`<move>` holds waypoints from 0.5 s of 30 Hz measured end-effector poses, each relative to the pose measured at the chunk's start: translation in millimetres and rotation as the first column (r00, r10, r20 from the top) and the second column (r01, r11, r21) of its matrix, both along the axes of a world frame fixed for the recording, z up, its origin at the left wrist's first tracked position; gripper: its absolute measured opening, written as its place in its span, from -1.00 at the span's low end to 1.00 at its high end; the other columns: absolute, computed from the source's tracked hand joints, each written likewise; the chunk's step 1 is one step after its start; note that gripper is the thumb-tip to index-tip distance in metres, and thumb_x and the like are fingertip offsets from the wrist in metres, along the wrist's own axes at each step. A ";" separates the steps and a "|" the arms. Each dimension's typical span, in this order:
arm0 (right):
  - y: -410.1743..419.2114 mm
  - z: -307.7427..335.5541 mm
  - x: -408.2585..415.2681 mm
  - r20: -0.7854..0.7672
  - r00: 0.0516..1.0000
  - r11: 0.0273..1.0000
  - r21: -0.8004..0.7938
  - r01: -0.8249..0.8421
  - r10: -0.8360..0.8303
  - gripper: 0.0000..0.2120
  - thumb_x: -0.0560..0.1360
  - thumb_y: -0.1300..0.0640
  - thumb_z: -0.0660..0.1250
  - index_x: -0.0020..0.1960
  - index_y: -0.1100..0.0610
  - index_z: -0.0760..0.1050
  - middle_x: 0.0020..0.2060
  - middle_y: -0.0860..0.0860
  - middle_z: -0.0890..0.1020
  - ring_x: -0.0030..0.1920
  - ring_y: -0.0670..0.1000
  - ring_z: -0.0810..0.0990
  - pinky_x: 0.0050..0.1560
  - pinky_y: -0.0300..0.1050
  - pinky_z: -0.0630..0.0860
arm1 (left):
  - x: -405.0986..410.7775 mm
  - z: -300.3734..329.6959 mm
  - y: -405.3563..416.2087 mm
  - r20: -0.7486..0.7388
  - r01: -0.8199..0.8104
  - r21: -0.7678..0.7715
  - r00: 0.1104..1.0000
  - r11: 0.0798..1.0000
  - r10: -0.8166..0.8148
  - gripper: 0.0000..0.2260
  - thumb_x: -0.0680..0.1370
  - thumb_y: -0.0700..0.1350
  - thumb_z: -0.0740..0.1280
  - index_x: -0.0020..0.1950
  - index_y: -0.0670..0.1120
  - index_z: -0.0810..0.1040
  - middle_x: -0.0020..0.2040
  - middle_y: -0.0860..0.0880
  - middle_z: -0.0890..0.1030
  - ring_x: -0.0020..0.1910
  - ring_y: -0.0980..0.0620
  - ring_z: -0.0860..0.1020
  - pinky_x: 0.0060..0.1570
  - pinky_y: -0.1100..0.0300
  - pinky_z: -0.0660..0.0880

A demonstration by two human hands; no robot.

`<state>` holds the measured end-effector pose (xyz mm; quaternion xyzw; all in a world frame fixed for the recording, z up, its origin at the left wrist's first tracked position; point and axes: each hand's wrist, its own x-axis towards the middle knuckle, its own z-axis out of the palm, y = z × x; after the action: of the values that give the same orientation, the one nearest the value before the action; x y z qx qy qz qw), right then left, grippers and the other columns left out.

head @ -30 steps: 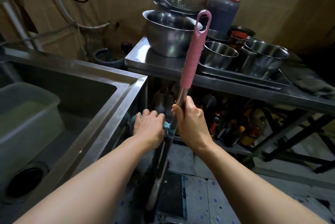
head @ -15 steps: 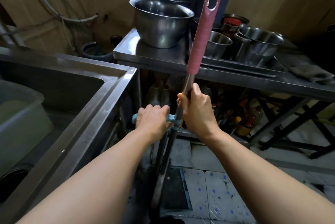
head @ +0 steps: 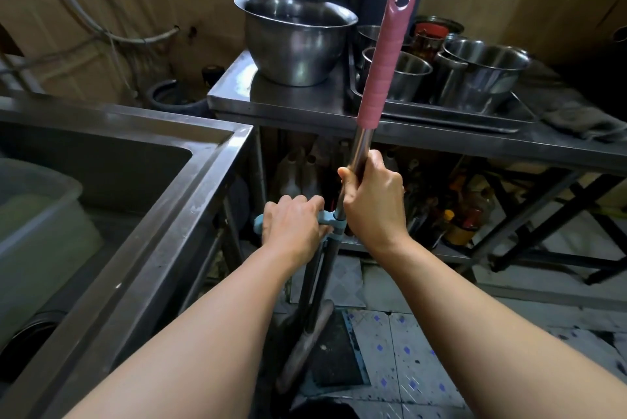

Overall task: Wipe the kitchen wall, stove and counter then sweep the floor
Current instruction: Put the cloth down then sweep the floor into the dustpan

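We hold the mop upright between the sink on the left and the far steel table: our right hand is wrapped around its metal shaft, our left hand closed on the blue lever

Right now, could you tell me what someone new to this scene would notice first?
First, the long-handled tool with the pink grip, standing upright in the centre: the right hand clasps its metal shaft, while the left hand grips a blue side lever lower down. Behind it, a big steel bowl and several pots crowd the steel counter. A deep sink fills the left side.
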<state>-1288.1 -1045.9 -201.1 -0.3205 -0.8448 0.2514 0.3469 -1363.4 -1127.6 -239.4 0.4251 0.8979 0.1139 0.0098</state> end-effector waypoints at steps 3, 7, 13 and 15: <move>1.9 1.1 1.0 -0.006 0.999 0.999 -0.016 0.043 -0.043 -0.83 0.55 0.07 0.28 -0.02 0.18 0.40 -0.32 0.08 0.59 -0.29 0.11 0.61 -0.24 0.08 0.58 | 4.8 -0.5 1.7 0.000 -0.002 0.006 1.000 1.000 0.002 -0.76 0.57 0.12 0.20 0.14 0.03 0.41 0.05 0.00 0.52 0.09 -0.04 0.42 0.03 0.08 0.24; 4.8 2.3 0.8 -0.006 0.999 0.998 -0.020 0.051 -0.051 -0.82 0.54 0.08 0.30 -0.03 0.20 0.40 -0.31 0.10 0.59 -0.28 0.12 0.62 -0.22 0.09 0.59 | 6.8 -0.3 3.4 0.005 -0.015 0.000 1.000 1.000 0.015 -0.77 0.57 0.11 0.20 0.15 0.03 0.40 0.06 -0.01 0.52 0.09 -0.05 0.42 0.05 0.06 0.27; 6.9 2.2 4.1 -0.013 0.998 0.997 -0.025 0.069 -0.069 -0.80 0.52 0.08 0.32 -0.04 0.22 0.41 -0.32 0.12 0.59 -0.29 0.15 0.62 -0.25 0.10 0.58 | 10.8 0.0 6.0 0.005 -0.009 -0.006 1.000 1.000 0.009 -0.76 0.57 0.11 0.20 0.15 0.02 0.40 0.05 -0.02 0.52 0.08 -0.05 0.43 0.02 0.06 0.26; 8.1 2.7 5.7 -0.018 0.997 0.997 -0.021 0.074 -0.074 -0.79 0.52 0.09 0.32 -0.04 0.23 0.41 -0.33 0.11 0.58 -0.30 0.14 0.62 -0.26 0.09 0.58 | 10.7 -0.7 5.3 -0.004 -0.009 -0.008 1.000 1.000 0.009 -0.76 0.57 0.12 0.20 0.14 0.02 0.40 0.05 -0.02 0.53 0.08 -0.04 0.43 0.02 0.06 0.26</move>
<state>-1282.4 -1037.7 -198.4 -0.3526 -0.8265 0.2500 0.3607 -1352.8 -1122.3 -240.1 0.4211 0.9003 0.1097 0.0092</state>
